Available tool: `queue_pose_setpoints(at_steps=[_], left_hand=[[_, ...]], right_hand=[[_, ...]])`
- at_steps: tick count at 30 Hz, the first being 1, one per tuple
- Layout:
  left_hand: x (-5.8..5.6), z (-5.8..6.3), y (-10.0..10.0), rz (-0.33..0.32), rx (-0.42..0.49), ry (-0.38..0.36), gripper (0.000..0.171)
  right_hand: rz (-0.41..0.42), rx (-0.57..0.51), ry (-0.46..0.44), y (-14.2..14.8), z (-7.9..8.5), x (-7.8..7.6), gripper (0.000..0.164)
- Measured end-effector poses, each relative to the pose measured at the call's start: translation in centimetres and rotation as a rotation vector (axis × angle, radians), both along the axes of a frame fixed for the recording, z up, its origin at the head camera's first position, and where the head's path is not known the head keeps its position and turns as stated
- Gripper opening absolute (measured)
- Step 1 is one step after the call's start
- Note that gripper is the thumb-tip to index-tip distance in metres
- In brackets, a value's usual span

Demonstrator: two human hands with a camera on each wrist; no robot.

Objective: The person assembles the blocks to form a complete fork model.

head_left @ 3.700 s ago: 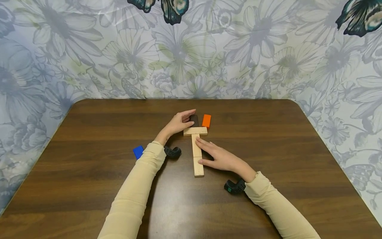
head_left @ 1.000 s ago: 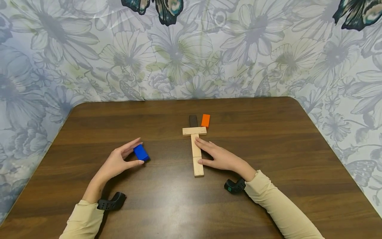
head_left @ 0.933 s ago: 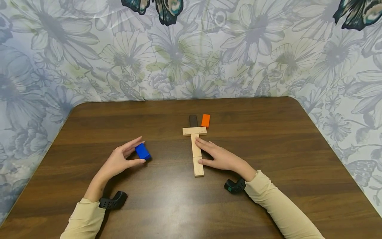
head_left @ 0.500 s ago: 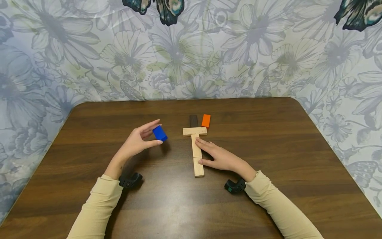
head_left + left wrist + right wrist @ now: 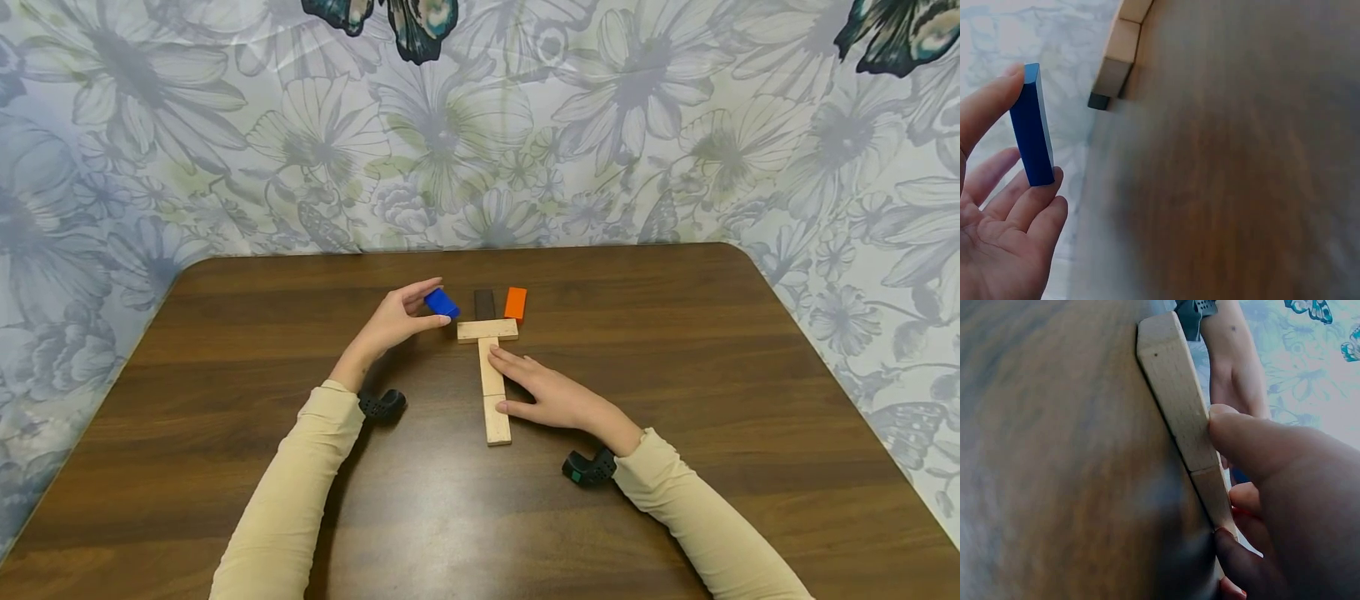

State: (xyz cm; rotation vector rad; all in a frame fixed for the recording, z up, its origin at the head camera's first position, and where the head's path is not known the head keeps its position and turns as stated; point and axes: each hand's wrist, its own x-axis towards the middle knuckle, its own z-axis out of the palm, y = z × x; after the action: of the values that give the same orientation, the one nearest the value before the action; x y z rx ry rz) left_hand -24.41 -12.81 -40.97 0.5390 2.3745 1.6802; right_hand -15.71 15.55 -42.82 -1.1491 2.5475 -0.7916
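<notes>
My left hand [image 5: 392, 321] pinches a blue block [image 5: 442, 302] between thumb and fingers, just left of a dark block [image 5: 484, 304]. In the left wrist view the blue block [image 5: 1033, 134] stands on edge between thumb and fingertips, apart from the wooden blocks. My right hand [image 5: 558, 396] rests with extended fingers on two plain wooden blocks, an upper one [image 5: 491, 367] and a lower one [image 5: 497, 419], laid end to end. A wooden crosspiece block [image 5: 487, 331] lies across their far end. In the right wrist view the thumb touches the nearer wooden block [image 5: 1179, 394].
An orange block [image 5: 515, 304] lies beyond the crosspiece, right of the dark block and slightly tilted. Everything is on a brown wooden table [image 5: 637, 333]. A floral curtain or wall covering [image 5: 600, 150] rises behind its far edge. Each wrist wears a black camera band [image 5: 382, 406].
The left hand left the dark block and took hold of the blue block at the left. It has carried it right and away, beside the dark block. The right hand has stayed put.
</notes>
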Motion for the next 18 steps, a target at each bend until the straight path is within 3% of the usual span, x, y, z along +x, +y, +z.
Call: queue_pose_setpoints(at_steps=[7,18], left_hand=[[-1.5,-1.0,0.3,0.005,-0.005,0.004,0.068],[-2.3,-1.7,0.7,0.025,-0.191,0.063,0.068]], right_hand=[[-0.003,0.008,-0.005,0.0,0.0,0.0,0.071],[0.000,0.007,-0.001,-0.1,0.2,0.1,0.071]])
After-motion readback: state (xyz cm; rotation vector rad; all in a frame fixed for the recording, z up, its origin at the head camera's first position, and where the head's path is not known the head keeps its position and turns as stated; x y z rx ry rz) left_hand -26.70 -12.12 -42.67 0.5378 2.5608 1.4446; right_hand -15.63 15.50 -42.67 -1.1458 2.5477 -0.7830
